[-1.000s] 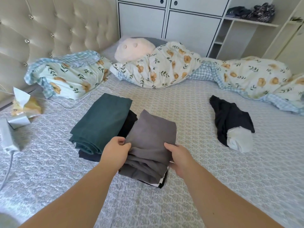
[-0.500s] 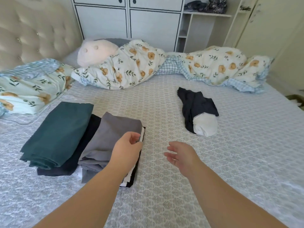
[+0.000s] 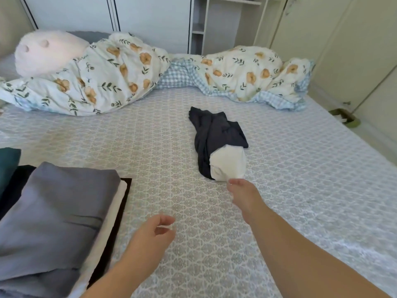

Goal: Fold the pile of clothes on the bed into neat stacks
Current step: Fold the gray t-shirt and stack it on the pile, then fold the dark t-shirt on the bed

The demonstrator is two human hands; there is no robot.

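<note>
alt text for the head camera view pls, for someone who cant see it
A person's right hand reaches across a patterned bed toward a crumpled dark garment and white garment, its fingers at the white one's near edge. The left hand hovers loosely curled beside a folded stack topped by a grey garment. A floral duvet lies bunched behind.
</note>
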